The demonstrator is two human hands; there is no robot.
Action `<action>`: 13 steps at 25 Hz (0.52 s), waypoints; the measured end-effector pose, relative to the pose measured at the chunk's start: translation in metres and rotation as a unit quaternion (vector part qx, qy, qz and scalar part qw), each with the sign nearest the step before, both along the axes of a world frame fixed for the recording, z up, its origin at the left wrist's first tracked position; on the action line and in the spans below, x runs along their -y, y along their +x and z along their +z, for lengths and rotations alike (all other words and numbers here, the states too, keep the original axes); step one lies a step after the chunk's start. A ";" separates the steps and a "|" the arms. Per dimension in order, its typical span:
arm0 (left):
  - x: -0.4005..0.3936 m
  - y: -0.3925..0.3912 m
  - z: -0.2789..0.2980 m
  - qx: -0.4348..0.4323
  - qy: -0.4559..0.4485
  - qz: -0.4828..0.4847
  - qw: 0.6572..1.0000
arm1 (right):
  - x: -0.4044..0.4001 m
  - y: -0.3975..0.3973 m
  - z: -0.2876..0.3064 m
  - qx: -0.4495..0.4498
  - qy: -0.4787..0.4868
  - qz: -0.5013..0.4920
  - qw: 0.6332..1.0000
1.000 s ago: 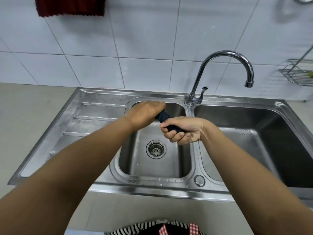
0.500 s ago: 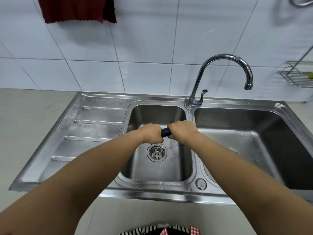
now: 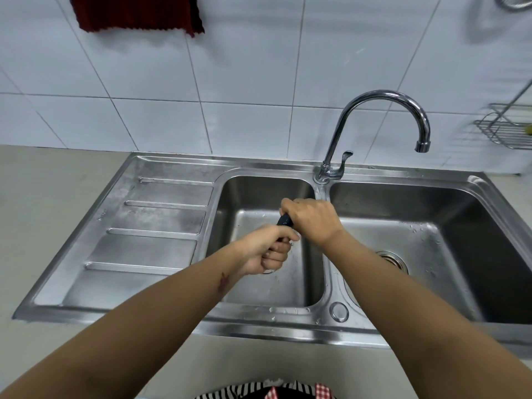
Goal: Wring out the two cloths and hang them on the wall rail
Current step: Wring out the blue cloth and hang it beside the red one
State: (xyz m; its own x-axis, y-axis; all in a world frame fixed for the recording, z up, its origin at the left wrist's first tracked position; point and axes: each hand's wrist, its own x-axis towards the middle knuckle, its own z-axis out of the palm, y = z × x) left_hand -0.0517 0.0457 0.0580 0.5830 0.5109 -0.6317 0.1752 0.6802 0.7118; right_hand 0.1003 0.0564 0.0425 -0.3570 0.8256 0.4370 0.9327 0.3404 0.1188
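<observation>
Over the left sink basin (image 3: pixel 253 194) both my hands grip a dark blue cloth (image 3: pixel 285 220), twisted into a tight roll. My left hand (image 3: pixel 269 249) is closed on its near end with the palm turned up. My right hand (image 3: pixel 312 218) is closed on its far end, knuckles up. Only a short piece of the cloth shows between the two fists. A dark red cloth (image 3: pixel 138 12) hangs on the tiled wall at the top left; whatever holds it is above the frame.
The steel double sink (image 3: pixel 325 283) has a ribbed drainboard (image 3: pixel 149 226) on the left and a larger right basin (image 3: pixel 460 240). A curved tap (image 3: pixel 383 99) stands behind the divider, spout over the right basin. A wire rack (image 3: pixel 506 131) hangs on the right wall.
My hands have rotated against each other on the dark blue cloth: the left dropped nearer with palm up, the right rose farther. The view tilted up, showing more of the red cloth.
</observation>
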 end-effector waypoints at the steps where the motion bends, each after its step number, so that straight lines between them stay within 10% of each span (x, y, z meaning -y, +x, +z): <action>1: 0.003 0.003 -0.001 0.025 -0.014 0.019 0.999 | 0.000 -0.001 0.000 -0.009 0.014 -0.007 1.000; 4: 0.002 0.006 -0.002 0.030 0.021 0.047 0.998 | -0.003 0.000 0.000 -0.019 -0.003 -0.033 0.999; 7: -0.018 -0.003 0.003 -0.147 0.231 -0.066 0.959 | -0.005 -0.002 0.002 -0.058 -0.152 -0.091 0.983; 10: -0.044 -0.020 0.008 -0.376 0.477 -0.214 0.765 | -0.007 -0.009 0.005 -0.157 -0.348 -0.138 0.914; 13: -0.056 -0.029 0.009 -0.428 0.608 -0.225 0.630 | -0.008 -0.019 0.016 -0.354 -0.523 -0.113 0.767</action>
State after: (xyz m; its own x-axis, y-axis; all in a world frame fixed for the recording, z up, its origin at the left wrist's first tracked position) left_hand -0.0804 0.1019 0.0673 0.5537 0.8249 -0.1134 0.8286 -0.5324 0.1732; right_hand 0.0811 0.0646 0.0581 -0.1324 0.8620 -0.4892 0.6870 -0.2760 -0.6722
